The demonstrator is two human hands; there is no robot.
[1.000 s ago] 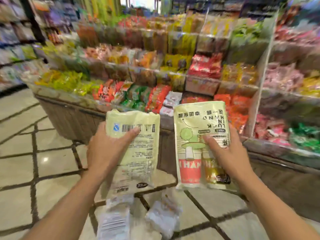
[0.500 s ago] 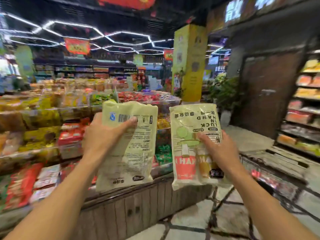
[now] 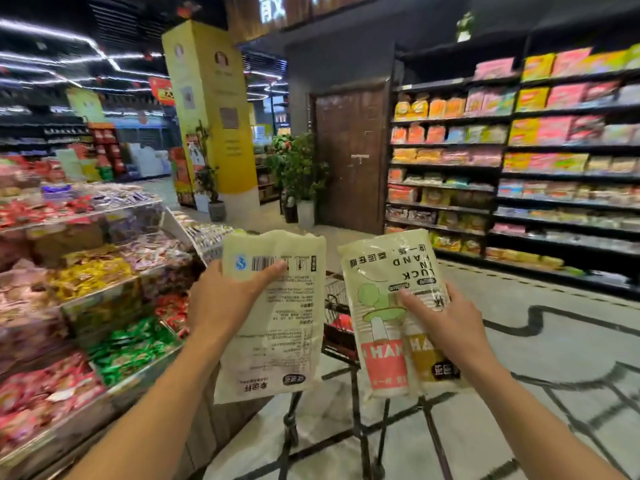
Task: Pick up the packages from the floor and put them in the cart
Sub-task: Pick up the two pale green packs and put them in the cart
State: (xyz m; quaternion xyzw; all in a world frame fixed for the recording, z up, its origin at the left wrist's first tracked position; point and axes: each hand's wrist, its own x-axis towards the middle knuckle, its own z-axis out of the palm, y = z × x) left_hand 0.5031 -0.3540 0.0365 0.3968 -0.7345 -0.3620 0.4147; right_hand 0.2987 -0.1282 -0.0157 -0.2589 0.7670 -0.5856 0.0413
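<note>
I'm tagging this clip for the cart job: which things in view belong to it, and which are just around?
Part of the job:
- left hand, holding the package with the barcode side showing
- right hand, holding the package with the printed front showing
- cart, partly hidden behind both packages

Just around:
- snack bins
- stocked shelves
- potted plants
- yellow pillar
- wooden door

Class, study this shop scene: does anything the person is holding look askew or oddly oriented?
Yes. Both packages are held upside down: the right hand holds the front-facing package with inverted print, and the left hand holds the barcode-side package likewise inverted. Nothing looks torn or spilled.
</note>
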